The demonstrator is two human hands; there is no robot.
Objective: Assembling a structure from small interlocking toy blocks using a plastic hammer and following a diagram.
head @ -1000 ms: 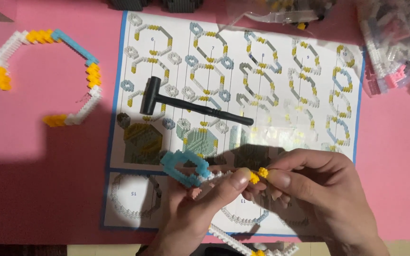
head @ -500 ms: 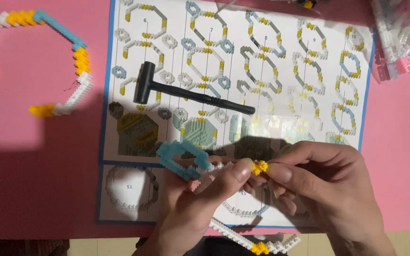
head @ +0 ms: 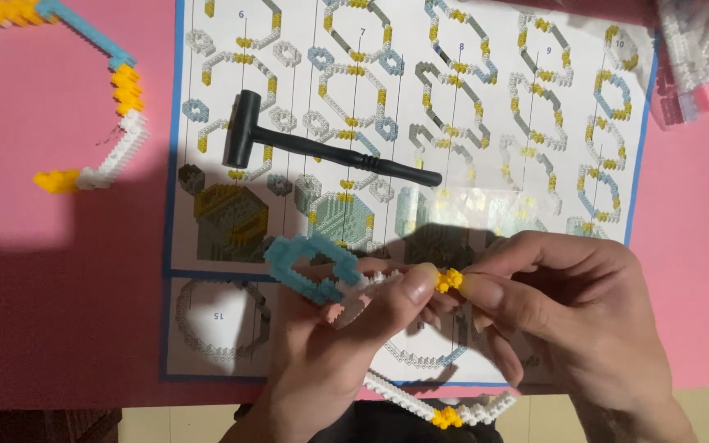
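Both hands, left hand and right hand, pinch closed on a small chain of white, yellow and teal plastic micro-blocks above the printed instruction sheet on the pink desk, where uneven pressure could snap the fragile chain.

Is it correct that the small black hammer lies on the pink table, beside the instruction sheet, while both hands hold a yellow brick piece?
Not quite. The head view shows the black hammer lying on the instruction sheet itself, not beside it on the pink table. The rest holds: the left hand and right hand pinch the yellow brick piece.
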